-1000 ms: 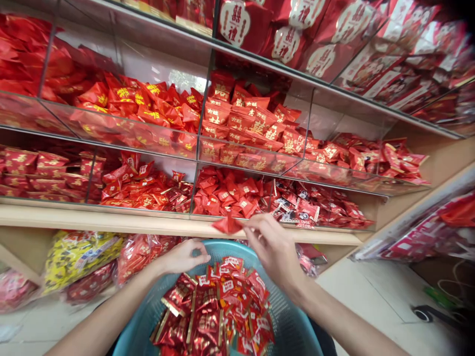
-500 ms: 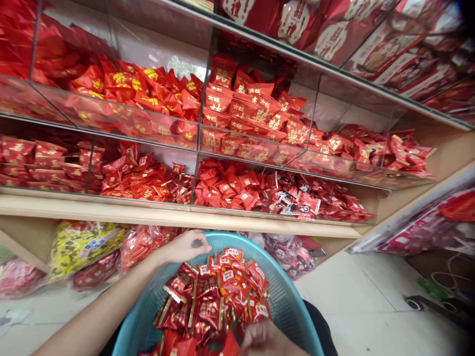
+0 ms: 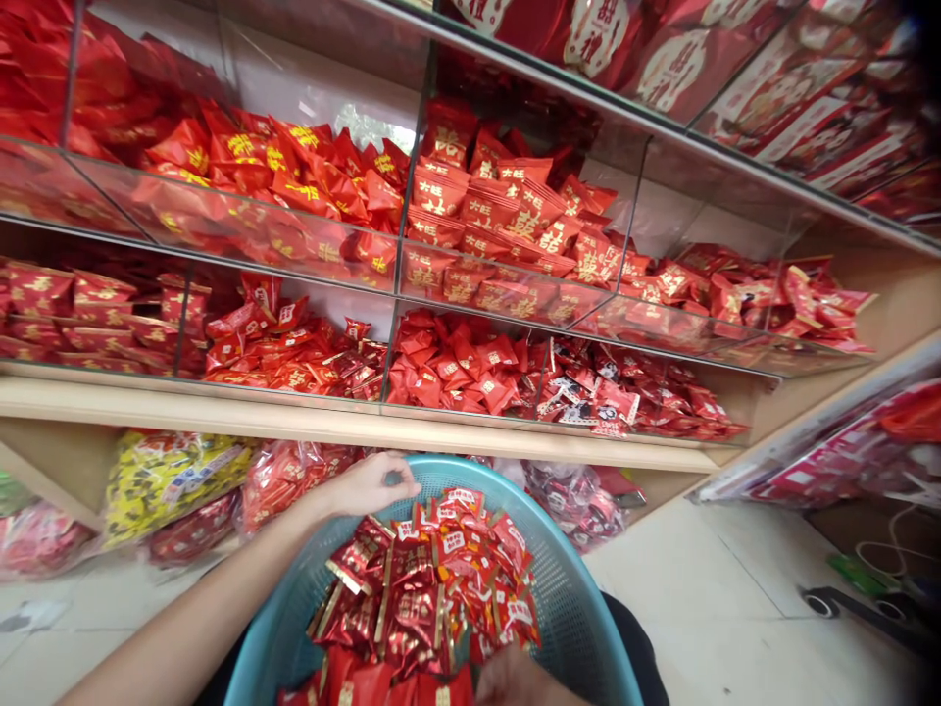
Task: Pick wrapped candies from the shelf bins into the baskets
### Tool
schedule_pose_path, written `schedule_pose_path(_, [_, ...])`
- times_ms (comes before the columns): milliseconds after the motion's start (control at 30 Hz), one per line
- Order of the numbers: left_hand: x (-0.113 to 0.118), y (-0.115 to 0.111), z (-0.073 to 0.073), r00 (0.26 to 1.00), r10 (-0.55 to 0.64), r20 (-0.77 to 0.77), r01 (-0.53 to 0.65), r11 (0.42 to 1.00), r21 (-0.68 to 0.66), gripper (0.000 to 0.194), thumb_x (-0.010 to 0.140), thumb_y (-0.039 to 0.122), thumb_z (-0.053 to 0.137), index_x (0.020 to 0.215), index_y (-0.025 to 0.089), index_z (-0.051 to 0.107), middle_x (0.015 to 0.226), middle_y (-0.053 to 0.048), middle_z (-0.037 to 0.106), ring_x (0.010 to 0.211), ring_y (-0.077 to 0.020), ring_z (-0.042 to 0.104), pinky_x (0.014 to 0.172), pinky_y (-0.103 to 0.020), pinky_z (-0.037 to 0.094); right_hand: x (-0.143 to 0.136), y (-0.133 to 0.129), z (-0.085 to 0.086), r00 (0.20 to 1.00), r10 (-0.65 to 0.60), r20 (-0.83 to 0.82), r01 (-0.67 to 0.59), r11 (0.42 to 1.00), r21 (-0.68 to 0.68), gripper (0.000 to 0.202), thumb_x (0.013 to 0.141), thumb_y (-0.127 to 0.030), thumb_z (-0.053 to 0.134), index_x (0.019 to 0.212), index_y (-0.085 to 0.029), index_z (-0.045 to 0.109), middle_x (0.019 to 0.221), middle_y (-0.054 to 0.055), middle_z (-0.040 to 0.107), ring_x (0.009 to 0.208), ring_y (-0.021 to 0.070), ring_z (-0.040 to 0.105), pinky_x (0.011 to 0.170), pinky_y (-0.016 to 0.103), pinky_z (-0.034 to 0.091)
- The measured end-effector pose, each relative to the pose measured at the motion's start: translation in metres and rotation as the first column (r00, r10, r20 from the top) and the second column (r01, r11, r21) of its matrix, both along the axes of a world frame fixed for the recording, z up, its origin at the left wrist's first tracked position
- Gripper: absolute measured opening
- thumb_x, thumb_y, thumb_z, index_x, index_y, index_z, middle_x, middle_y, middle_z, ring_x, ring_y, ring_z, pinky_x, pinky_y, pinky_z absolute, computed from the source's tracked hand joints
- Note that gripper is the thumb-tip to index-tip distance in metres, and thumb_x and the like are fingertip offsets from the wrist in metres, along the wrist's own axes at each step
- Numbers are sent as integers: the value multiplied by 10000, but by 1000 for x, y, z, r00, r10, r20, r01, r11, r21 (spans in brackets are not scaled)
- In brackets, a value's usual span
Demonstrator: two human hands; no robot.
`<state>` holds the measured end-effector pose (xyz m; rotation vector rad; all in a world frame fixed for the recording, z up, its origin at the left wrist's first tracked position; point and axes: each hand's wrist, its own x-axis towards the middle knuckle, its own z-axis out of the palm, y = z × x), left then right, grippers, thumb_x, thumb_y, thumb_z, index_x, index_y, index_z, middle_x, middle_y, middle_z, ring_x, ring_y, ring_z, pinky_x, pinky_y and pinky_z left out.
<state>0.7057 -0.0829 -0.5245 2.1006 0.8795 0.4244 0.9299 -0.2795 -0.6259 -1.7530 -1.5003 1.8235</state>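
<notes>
A teal plastic basket (image 3: 580,579) stands at the bottom centre, with dark red gold-edged packets (image 3: 416,613) and brighter red-orange packets (image 3: 477,559) inside. Plain red packets (image 3: 368,684) lie at its near side. My left hand (image 3: 378,485) is at the basket's far rim, its thumb and finger curled together around the edge. Inside the basket, near the bottom of the view, my right hand (image 3: 515,677) is beside the red packets; its fingers are blurred and partly cut off, so what they hold is hidden.
Shelves with clear dividers (image 3: 515,309) hold many red packets across the view. Below the wooden ledge (image 3: 221,404) lie a yellow bag (image 3: 173,480) and other filled bags. Tiled floor (image 3: 706,579) and a black wheeled base (image 3: 857,603) show at the right.
The view has shifted slightly. My right hand has moved a little lower, and more red packets show at the basket's near side. My left hand keeps its place on the rim.
</notes>
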Motion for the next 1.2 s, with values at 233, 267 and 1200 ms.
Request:
schedule_pose_path(233, [1, 1, 0, 1000, -5, 4, 5, 1000, 28, 341, 770, 473, 518, 773, 159, 652, 809, -30, 639, 776, -159, 568, 719, -247, 407, -26, 2, 71, 729, 129, 672, -398, 879, 263, 143, 659, -305, 578, 585, -188, 614, 699, 87, 650, 739, 265, 623, 608, 308, 420])
schedule_pose_path(267, [1, 1, 0, 1000, -6, 6, 6, 999, 34, 342, 767, 474, 521, 770, 158, 652, 807, -31, 637, 774, -158, 566, 718, -246, 407, -33, 2, 83, 724, 133, 677, -436, 849, 300, 166, 707, -312, 533, 639, -194, 627, 711, 84, 658, 732, 249, 626, 592, 287, 411])
schedule_pose_path(1200, [0, -1, 0, 1000, -24, -6, 24, 998, 55, 322, 770, 450, 529, 788, 159, 664, 808, -28, 642, 766, -156, 557, 711, -244, 398, -136, 33, 113, 550, 389, 739, -810, 32, 586, 89, 874, -216, 441, 908, -197, 521, 1045, -1, 554, 747, 135, 581, 512, 238, 453])
